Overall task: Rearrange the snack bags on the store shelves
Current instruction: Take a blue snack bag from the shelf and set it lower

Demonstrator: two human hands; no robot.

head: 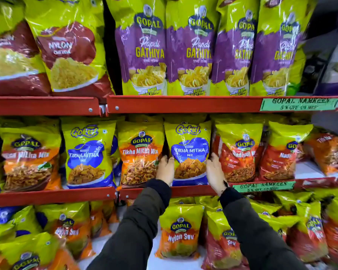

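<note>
A yellow-green Gokul Tikha Mitha Mix bag with a blue panel (188, 152) stands upright on the middle red shelf (193, 190). My left hand (165, 169) grips its left edge and my right hand (215, 173) grips its right edge, fingers tucked behind the bag. To its left stands an orange Gopal Tikha Mitha Mix bag (140, 152). On its right is a red Gopal Nadiyadi mix bag (240, 152). A second blue Gokul bag (88, 154) stands further left. Dark sleeves cover both of my arms.
The top shelf (183, 104) carries purple Papdi Gathiya bags (144, 51) and red Nylon bags (68, 53). Below, Nylon Sev bags (180, 230) fill the lowest shelf. Green price labels (299, 104) are stuck on the shelf rims.
</note>
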